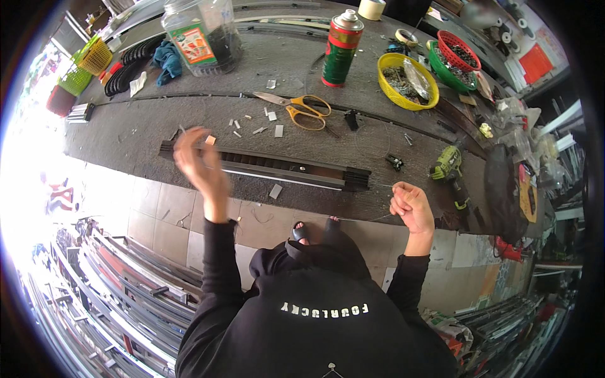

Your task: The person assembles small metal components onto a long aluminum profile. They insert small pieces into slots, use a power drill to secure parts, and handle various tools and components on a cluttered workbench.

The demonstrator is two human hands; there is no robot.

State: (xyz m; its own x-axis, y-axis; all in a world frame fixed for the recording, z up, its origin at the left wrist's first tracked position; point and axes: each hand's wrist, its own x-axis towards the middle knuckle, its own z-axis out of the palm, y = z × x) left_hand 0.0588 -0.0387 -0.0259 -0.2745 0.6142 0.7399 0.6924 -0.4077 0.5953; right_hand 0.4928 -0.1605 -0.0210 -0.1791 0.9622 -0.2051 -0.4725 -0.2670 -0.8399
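Note:
My left hand (200, 162) is raised over the left end of a long dark metal track (277, 167) that lies on the grey workbench (132, 129). The hand is blurred with its fingers curled, and I cannot tell whether it holds anything. My right hand (413, 208) is clenched near the bench's front edge, off the track's right end. A thin wire (362, 218) runs left from its fist. Small cut metal bits (275, 191) lie around the track.
Behind the track lie yellow-handled scissors (304, 109), a red and green spray can (341, 47), a yellow bowl of screws (406, 79), green and red baskets (455, 58) and a clear jar (203, 34). A green cordless drill (447, 165) lies right. Metal profiles (120, 296) are stacked on the floor.

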